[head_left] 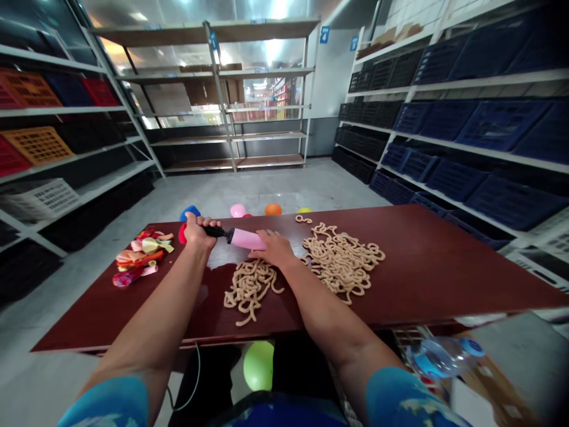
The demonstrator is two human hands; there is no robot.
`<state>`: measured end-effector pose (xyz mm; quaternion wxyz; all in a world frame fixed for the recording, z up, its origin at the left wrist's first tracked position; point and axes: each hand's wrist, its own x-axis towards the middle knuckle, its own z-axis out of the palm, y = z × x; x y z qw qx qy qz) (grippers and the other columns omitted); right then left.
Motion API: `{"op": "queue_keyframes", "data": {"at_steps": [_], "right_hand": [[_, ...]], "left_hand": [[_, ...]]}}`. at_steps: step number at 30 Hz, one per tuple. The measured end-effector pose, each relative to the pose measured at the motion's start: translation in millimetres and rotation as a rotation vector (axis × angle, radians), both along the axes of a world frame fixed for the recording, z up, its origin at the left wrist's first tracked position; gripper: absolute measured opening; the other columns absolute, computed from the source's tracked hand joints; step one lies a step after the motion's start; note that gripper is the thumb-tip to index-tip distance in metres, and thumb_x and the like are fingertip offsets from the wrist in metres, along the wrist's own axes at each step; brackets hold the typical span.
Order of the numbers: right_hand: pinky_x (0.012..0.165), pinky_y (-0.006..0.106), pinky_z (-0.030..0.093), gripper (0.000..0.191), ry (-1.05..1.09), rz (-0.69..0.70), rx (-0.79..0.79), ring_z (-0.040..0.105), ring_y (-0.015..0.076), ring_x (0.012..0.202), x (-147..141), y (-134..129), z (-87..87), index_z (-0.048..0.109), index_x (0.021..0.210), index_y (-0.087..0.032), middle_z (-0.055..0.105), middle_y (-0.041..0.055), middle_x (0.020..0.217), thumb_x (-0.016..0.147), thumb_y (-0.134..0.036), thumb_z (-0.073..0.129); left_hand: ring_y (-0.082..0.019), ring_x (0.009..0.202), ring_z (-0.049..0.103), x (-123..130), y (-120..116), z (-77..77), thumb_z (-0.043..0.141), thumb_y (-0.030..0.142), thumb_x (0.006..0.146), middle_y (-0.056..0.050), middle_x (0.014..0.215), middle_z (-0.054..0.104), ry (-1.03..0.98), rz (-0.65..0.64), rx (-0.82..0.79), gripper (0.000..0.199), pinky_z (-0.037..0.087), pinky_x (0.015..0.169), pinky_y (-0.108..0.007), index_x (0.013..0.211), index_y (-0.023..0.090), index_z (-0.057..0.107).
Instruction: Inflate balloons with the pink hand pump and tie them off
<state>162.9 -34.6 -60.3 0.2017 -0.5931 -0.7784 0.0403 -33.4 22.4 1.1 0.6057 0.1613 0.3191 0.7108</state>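
My left hand (198, 232) is closed round the black handle of a balloon hand pump. The pump's pink barrel (248, 239) lies level above the table and points to the right. My right hand (275, 248) is wrapped round the barrel's far end, hiding its tip. Below the pump lies a small pile of beige, curly, rope-like pieces (252, 284). To the right of my right hand spreads a larger pile of the same pieces (342, 258). On the left of the table is a heap of limp, multicoloured balloons (138, 259).
The dark red table (427, 267) spans the front. Inflated balloons, such as an orange one (272, 209), show beyond its far edge; a green balloon (258, 365) is below its near edge. A water bottle (444, 356) lies at lower right. Crate-filled shelves (471, 142) stand on both sides.
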Motion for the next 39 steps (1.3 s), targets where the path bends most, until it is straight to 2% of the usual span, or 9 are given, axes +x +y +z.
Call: {"op": "queue_keyframes", "data": {"at_steps": [5,12,17,20,24,33,36,39], "right_hand": [[0.072,0.030,0.040,0.053,0.041,-0.022,-0.040,0.055,0.0211,0.092,0.0,0.8,0.7,0.046,0.108,-0.022,0.059,0.0049,0.102,0.069,-0.052,0.066],[0.070,0.030,0.040,0.043,0.075,-0.043,-0.003,0.057,0.0210,0.089,-6.2,-2.2,7.0,0.046,0.104,-0.022,0.061,0.0046,0.098,0.072,-0.047,0.060],[0.069,0.029,0.040,0.042,0.117,-0.030,-0.005,0.058,0.0206,0.087,-7.0,1.7,3.9,0.046,0.104,-0.023,0.062,0.0045,0.099,0.072,-0.046,0.059],[0.068,0.029,0.039,0.041,0.120,-0.027,-0.018,0.059,0.0209,0.087,-5.2,4.8,-1.1,0.047,0.102,-0.022,0.062,0.0047,0.098,0.071,-0.047,0.059],[0.068,0.029,0.039,0.040,0.106,-0.045,-0.042,0.060,0.0216,0.086,-6.3,5.3,-4.9,0.048,0.098,-0.021,0.063,0.0050,0.093,0.071,-0.048,0.060],[0.070,0.029,0.042,0.043,0.121,-0.067,-0.038,0.061,0.0217,0.088,-9.3,-0.9,-1.8,0.047,0.100,-0.021,0.063,0.0055,0.096,0.070,-0.050,0.062],[0.069,0.030,0.042,0.049,0.141,-0.056,-0.008,0.060,0.0222,0.088,-8.1,0.2,-2.7,0.048,0.099,-0.022,0.063,0.0048,0.096,0.066,-0.053,0.065],[0.068,0.029,0.042,0.047,0.172,-0.039,0.024,0.060,0.0213,0.087,-9.8,2.8,-3.1,0.047,0.099,-0.022,0.062,0.0037,0.094,0.066,-0.049,0.065]], "left_hand": [[-0.010,0.033,0.036,1.0,-5.1,35.3,0.036,0.045,0.088,0.005,0.039,0.028,0.142,0.033,0.018,0.045,0.043,0.043,-0.026,0.053,0.020,0.023],[-0.009,0.032,0.032,-27.0,3.4,86.7,0.045,0.046,0.083,0.007,0.038,0.025,0.243,0.097,0.067,0.044,0.040,0.041,-0.024,0.055,0.021,0.023],[-0.008,0.030,0.028,-36.6,9.2,105.5,0.040,0.040,0.085,0.007,0.039,0.022,0.266,0.139,0.068,0.040,0.035,0.037,-0.023,0.055,0.021,0.022],[-0.008,0.031,0.028,-36.8,11.6,103.6,0.039,0.039,0.086,0.007,0.039,0.022,0.268,0.152,0.074,0.039,0.034,0.037,-0.023,0.056,0.021,0.022],[-0.007,0.032,0.030,-28.8,13.6,88.5,0.041,0.043,0.085,0.007,0.040,0.024,0.257,0.161,0.085,0.040,0.034,0.038,-0.021,0.057,0.020,0.023],[-0.008,0.032,0.031,26.7,-0.4,41.2,0.044,0.040,0.083,0.007,0.041,0.025,0.243,0.092,0.080,0.039,0.034,0.038,-0.022,0.056,0.021,0.024],[-0.008,0.032,0.030,29.2,-4.8,42.4,0.041,0.039,0.084,0.007,0.041,0.024,0.237,0.083,0.075,0.038,0.034,0.038,-0.023,0.056,0.021,0.022],[-0.008,0.031,0.029,17.5,-6.8,59.6,0.042,0.037,0.083,0.007,0.040,0.022,0.258,0.082,0.084,0.037,0.033,0.038,-0.023,0.056,0.021,0.020]]}}
